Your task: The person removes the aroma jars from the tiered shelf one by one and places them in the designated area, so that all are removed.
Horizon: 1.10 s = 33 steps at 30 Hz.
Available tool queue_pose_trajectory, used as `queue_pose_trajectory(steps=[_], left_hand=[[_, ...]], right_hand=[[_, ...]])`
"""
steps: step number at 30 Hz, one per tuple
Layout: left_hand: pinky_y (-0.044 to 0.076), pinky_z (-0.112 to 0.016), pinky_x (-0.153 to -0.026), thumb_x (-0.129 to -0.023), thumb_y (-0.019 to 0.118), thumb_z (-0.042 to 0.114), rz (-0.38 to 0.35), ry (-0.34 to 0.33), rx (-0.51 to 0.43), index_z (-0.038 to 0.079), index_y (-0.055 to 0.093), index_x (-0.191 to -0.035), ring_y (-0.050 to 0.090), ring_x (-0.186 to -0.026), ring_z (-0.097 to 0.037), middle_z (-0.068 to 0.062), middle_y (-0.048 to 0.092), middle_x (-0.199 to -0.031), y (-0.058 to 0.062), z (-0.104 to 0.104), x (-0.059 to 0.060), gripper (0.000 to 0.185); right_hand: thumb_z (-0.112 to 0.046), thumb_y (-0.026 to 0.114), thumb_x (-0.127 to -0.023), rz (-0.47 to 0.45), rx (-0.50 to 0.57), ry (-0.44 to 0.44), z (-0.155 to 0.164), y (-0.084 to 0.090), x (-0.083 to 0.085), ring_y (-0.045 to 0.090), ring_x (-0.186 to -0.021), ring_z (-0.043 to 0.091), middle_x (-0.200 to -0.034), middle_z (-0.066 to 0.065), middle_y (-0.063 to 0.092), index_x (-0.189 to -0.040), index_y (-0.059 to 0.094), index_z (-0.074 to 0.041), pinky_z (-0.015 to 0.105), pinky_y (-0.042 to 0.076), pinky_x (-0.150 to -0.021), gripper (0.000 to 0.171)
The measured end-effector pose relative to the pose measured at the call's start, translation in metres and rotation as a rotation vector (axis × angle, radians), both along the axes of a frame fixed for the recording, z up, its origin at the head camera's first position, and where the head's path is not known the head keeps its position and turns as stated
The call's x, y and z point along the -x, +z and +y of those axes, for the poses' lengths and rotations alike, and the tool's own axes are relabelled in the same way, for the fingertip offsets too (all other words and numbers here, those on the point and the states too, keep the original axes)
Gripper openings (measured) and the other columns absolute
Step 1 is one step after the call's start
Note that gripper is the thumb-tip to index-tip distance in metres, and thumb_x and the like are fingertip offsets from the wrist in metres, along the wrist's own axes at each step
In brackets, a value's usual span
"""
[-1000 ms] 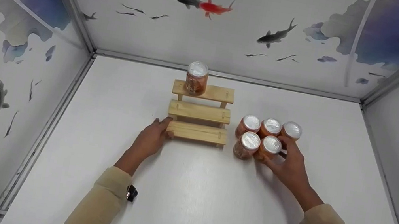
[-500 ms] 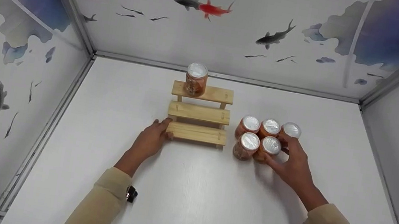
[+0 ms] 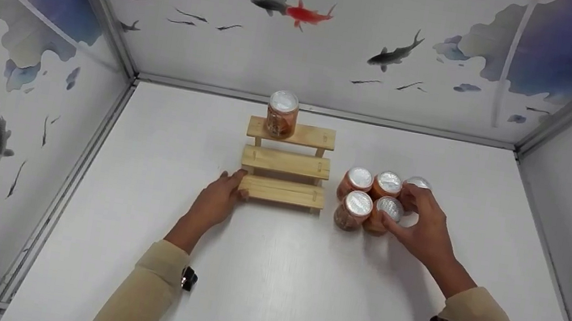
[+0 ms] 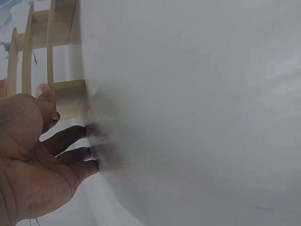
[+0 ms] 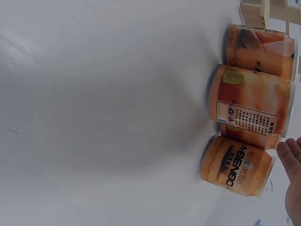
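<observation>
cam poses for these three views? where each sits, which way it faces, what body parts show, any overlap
Head: sits high, looks forward and down at the white table, the three-step wooden rack and the orange cans with silver lids; both hands and beige sleeves show, left hand, right hand.
Left wrist: low by the table, faces the rack's end; palm, thumb and fingers show.
Right wrist: low, faces the cans' sides; only fingertips show.
Shared: head and left wrist both show the rack; head and right wrist both show the cans.

The right hand (image 3: 423, 234) now reaches farther over the cans, its fingers (image 3: 418, 196) covering most of the back right can (image 3: 419, 182).
</observation>
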<state>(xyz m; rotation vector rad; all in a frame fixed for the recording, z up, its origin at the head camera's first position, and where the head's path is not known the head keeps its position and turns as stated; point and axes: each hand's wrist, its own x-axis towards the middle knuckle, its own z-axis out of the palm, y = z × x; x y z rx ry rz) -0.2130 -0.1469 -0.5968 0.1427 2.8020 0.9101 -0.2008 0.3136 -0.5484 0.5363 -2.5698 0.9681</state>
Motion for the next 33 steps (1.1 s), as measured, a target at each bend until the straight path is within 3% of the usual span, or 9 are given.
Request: queue_pose_trajectory(steps=[6, 11, 20, 33], left_hand=[[0.038, -0.071, -0.127, -0.118, 0.051, 0.040, -0.007, 0.011, -0.028, 0.016, 0.041, -0.172, 0.038, -0.163, -0.049, -0.029, 0.045, -0.171, 0.005, 0.000, -0.002, 0.060], [0.039, -0.066, -0.129, -0.118, 0.050, 0.040, -0.023, 0.022, -0.036, 0.016, 0.038, -0.173, 0.036, -0.165, -0.047, -0.029, 0.043, -0.172, 0.005, 0.001, -0.002, 0.061], [0.038, -0.065, -0.130, -0.117, 0.050, 0.044, -0.035, 0.038, -0.029, 0.020, 0.039, -0.173, 0.035, -0.167, -0.044, -0.024, 0.043, -0.174, 0.002, 0.002, -0.001, 0.062], [0.041, -0.066, -0.128, -0.117, 0.052, 0.043, -0.036, 0.034, -0.021, 0.020, 0.040, -0.173, 0.038, -0.164, -0.047, -0.028, 0.043, -0.172, 0.003, 0.002, -0.001, 0.061]], right_hand=[[-0.014, 0.097, -0.086, 0.020, 0.004, -0.010, -0.006, 0.011, 0.008, 0.078, -0.120, 0.038, -0.132, 0.022, 0.068, -0.141, 0.061, 0.003, 0.047, 0.063, -0.096, 0.068], [-0.012, 0.095, -0.087, 0.019, 0.002, -0.015, -0.013, 0.019, 0.015, 0.075, -0.122, 0.036, -0.131, 0.021, 0.068, -0.143, 0.060, 0.001, 0.041, 0.064, -0.097, 0.067], [-0.013, 0.095, -0.089, 0.031, -0.008, 0.025, -0.031, 0.031, 0.029, 0.075, -0.124, 0.035, -0.131, 0.021, 0.066, -0.145, 0.058, -0.001, 0.052, 0.068, -0.091, 0.069], [-0.020, 0.091, -0.094, 0.056, -0.016, 0.086, -0.059, 0.038, 0.046, 0.074, -0.123, 0.036, -0.136, 0.022, 0.065, -0.150, 0.056, 0.001, 0.048, 0.066, -0.099, 0.070]])
